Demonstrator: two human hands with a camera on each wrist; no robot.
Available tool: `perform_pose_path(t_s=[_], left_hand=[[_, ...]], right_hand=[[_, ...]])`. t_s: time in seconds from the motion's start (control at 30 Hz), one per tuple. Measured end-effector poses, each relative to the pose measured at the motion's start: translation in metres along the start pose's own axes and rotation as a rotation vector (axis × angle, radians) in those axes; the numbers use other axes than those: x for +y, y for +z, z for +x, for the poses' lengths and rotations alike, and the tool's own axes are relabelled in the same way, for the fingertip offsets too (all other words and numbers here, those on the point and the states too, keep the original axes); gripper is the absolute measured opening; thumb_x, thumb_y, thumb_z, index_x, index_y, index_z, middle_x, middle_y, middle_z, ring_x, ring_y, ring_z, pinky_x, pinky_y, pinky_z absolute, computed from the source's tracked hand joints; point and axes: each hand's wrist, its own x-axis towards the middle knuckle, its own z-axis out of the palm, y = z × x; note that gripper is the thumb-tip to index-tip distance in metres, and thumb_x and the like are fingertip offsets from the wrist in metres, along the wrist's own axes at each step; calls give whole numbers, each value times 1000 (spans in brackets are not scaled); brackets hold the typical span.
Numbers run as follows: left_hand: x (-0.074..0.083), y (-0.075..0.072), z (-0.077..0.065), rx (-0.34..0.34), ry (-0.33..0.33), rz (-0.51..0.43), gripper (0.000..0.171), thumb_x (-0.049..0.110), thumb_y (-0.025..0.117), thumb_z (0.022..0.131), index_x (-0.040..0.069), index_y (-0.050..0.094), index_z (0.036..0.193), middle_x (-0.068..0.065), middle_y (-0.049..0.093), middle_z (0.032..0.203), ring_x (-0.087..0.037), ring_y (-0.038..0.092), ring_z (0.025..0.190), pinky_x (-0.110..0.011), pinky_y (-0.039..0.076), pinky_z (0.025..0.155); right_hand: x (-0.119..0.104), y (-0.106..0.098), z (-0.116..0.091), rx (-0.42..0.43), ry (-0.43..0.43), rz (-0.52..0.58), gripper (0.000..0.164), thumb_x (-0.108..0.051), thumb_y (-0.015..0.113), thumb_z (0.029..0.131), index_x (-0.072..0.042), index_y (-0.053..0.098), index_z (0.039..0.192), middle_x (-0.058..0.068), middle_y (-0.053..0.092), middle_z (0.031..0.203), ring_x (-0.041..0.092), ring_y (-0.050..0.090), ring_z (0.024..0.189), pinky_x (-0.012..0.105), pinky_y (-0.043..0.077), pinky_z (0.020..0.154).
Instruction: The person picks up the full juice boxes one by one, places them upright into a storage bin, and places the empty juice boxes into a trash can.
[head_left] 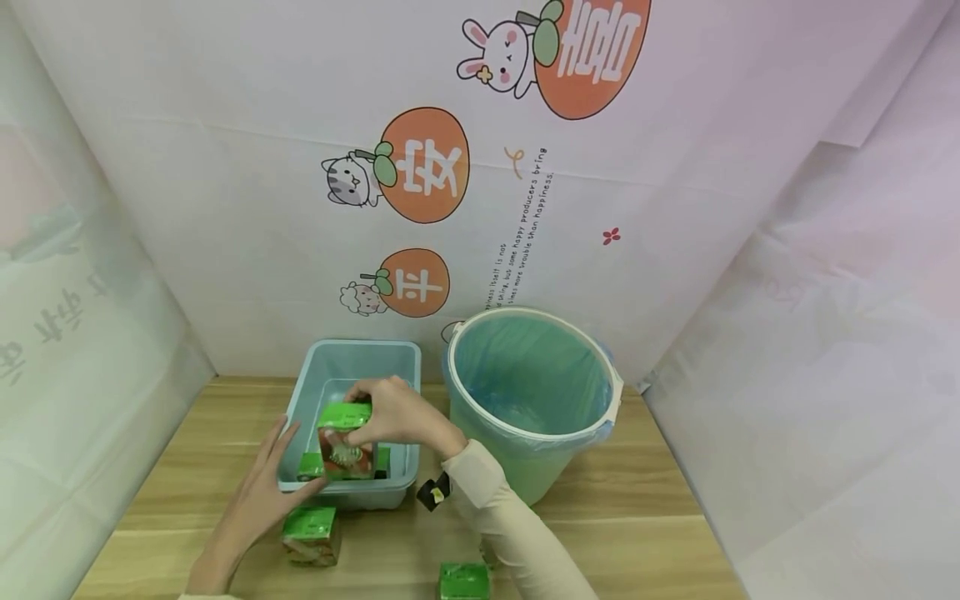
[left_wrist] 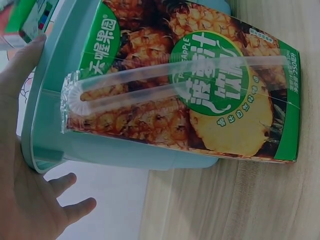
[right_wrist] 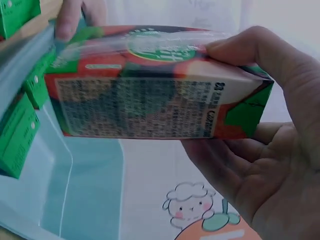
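Juice carton (head_left: 341,447), above blue basket (head_left: 367,354); pinched between thumb and fingers of right hand (head_left: 401,414), apparently for a firm hold; left hand (head_left: 266,487), fingers spread at basket rim, likely steadying; pineapple carton (left_wrist: 185,85), just outside basket

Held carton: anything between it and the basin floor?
Yes: at least two cartons sit at the near end of the basin, apparently below the held carton. Nothing visible blocks the bare floor towards its far end.
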Motion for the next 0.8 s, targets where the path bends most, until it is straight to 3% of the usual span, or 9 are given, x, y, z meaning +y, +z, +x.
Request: perform_pose_path(t_s=[0.13,0.3,0.4,0.8], left_hand=[[2,0,3,-35,-52,5,104,46,81,92,10,21,169,-21,7,176,-69,27,144,-87,36,99],[4,1,6,-42,-52,19,106,49,80,92,11,19,170,-19,6,176,-68,28,144,-86,36,99],[3,2,5,-37,-45,18,105,48,80,92,10,21,169,-19,6,176,-67,28,144,-86,36,99],[3,0,0,-25,-47,22,104,47,81,92,8,23,169,-22,8,175,-69,29,142,-87,35,98]], right_hand=[[11,-4,6,79,42,27,37,-10,85,85,-1,71,119,1,73,98,2,56,71,12,49,62],[27,0,11,162,68,4,36,-10,84,88,-1,70,120,8,74,102,5,58,74,14,49,65],[36,6,15,196,91,-28,37,-12,85,88,-2,70,120,6,72,101,5,57,74,15,48,64],[66,37,25,141,141,-171,40,-19,83,92,-4,68,126,5,71,111,6,59,79,16,48,64]])
